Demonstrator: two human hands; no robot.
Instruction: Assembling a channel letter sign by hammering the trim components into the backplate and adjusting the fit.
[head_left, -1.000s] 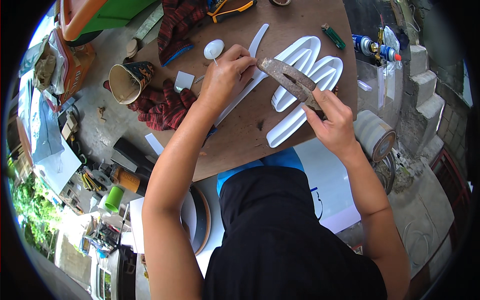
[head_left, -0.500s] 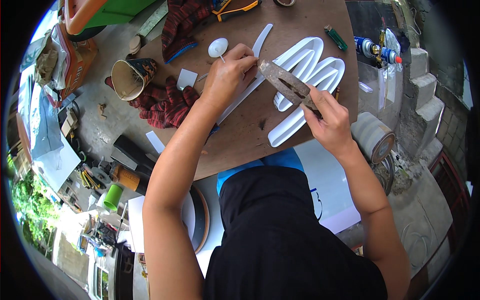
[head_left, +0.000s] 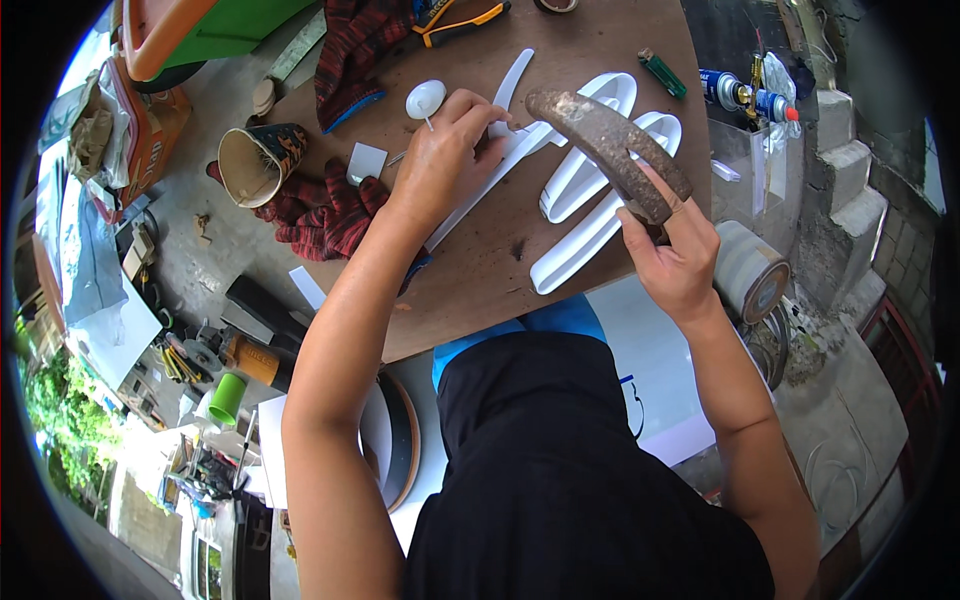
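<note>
Clamped between the thumb and fingers of the right hand (head_left: 678, 255), a rusted crescent-shaped metal piece (head_left: 595, 132) is held over the white looped channel strip (head_left: 575, 252), its free end pointed toward the left hand (head_left: 445, 150). To the left of the looped strip, the left fingertips are brought close together over a long white strip (head_left: 490, 187); whether anything is pinched between them cannot be told.

Because the metal is gripped at one end only, it could be tipped by its own weight, and the looped strip below could be dented or cracked. If the free end were swung leftward, the left fingertips could be struck. A white spoon (head_left: 426, 98), farther left of the looped strip, could be knocked, since its stem is met by the left hand.

Parts of the looped strip are hidden by the metal, and any contact between them cannot be made out. The stem's lower end is covered by the left hand. Just beyond the looped strip, a green cylinder (head_left: 662, 74) is too small to be identified.
</note>
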